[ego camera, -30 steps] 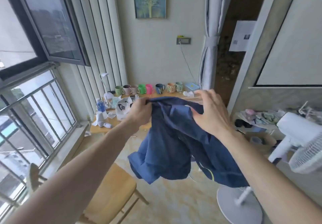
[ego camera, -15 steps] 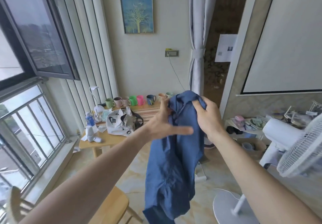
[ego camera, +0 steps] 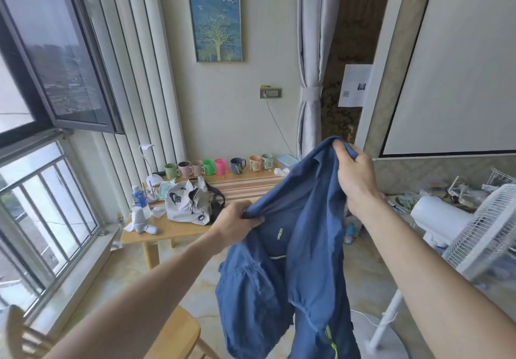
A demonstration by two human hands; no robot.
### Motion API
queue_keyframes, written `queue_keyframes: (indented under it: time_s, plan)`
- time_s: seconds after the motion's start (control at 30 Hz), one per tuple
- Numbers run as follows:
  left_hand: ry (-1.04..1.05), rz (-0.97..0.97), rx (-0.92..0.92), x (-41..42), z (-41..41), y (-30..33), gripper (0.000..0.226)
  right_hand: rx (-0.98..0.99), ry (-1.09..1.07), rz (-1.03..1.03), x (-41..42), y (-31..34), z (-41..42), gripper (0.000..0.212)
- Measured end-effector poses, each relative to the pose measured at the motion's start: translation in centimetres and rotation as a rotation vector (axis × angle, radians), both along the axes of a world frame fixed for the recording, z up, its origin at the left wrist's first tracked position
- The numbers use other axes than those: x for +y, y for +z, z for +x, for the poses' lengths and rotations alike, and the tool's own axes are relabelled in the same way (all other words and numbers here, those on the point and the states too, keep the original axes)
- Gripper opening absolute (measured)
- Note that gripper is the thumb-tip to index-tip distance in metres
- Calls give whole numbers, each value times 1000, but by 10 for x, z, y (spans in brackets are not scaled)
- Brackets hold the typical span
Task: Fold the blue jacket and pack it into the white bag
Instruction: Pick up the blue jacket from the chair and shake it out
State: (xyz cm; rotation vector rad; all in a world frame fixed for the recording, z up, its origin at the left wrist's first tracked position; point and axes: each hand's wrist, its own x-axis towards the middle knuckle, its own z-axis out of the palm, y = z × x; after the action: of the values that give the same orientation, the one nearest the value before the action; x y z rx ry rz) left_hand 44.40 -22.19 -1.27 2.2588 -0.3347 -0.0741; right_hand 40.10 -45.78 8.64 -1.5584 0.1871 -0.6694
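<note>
While the right hand [ego camera: 356, 176] grips the blue jacket [ego camera: 290, 261] high at one o'clock, the left hand [ego camera: 237, 226] pinches its edge lower, at nine o'clock.

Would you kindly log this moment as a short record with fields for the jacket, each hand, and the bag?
jacket: blue jacket held up in the air, unfolded, hanging loose
left hand: left hand grips a lower edge of the fabric
right hand: right hand grips the top, held higher
bag: white bag on the wooden table, apart from the jacket
</note>
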Motion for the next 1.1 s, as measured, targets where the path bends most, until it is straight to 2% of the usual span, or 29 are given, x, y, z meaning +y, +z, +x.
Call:
queue_keyframes:
  time_s: [0.07, 0.13, 0.2, 0.27, 0.43, 0.57, 0.63, 0.67, 0.7, 0.77, 0.8, 0.83, 0.87, 0.9, 1.0, 1.03, 1.07, 1.1]
  plan:
    - [-2, 72, -104, 5, 0, 10, 23, 6, -37, -64, -15, 0, 0, 28]
    - [-1, 237, -277, 8, 0, 23, 12, 21, -60, -143, -30, -2, -1, 36]
    - [27, 408, -414, 14, 0, 36, 17, 14, -74, -215, -43, -3, -4, 54]
    - [77, 464, -455, 25, 4, 44, 24, 10, -70, -297, -52, 3, -13, 62]
    - [294, 378, -405, 62, 20, 67, 35, 133, -141, -731, -82, 13, -33, 48]
    - [447, 152, -328, 86, 32, 93, 41, 273, -340, -888, -112, 4, -31, 34]
    - [458, 45, -292, 89, 34, 107, 39, 398, -435, -994, -119, 3, -36, 21]
    - [433, 13, -300, 84, 32, 114, 36, 438, -453, -1040, -116, 3, -38, 29]
    - [382, 3, -321, 75, 26, 124, 33, 464, -410, -1074, -107, 4, -39, 51]
    - [194, 3, -390, 44, 12, 144, 33, 402, -125, -1061, -62, 11, -43, 106]
    - [86, 8, -420, 25, 5, 154, 33, 351, 78, -991, -33, 15, -44, 123]
    - [-13, 25, -439, 7, -3, 162, 34, 322, 268, -910, -5, 19, -44, 128]
    - [-100, 43, -450, -9, -11, 170, 34, 305, 405, -841, 16, 17, -40, 124]
    - [-168, 57, -457, -22, -17, 175, 34, 287, 482, -794, 33, 13, -35, 110]
    - [-219, 145, -476, -37, -23, 180, 33, 243, 480, -560, 47, 5, -13, 28]
    - [-181, 179, -494, -33, -20, 178, 32, 238, 460, -470, 47, 5, -9, 17]
    - [-122, 197, -491, -26, -15, 174, 36, 225, 444, -383, 47, 7, -7, 17]
    - [-54, 192, -460, -17, -10, 168, 48, 208, 429, -303, 47, 10, -5, 19]
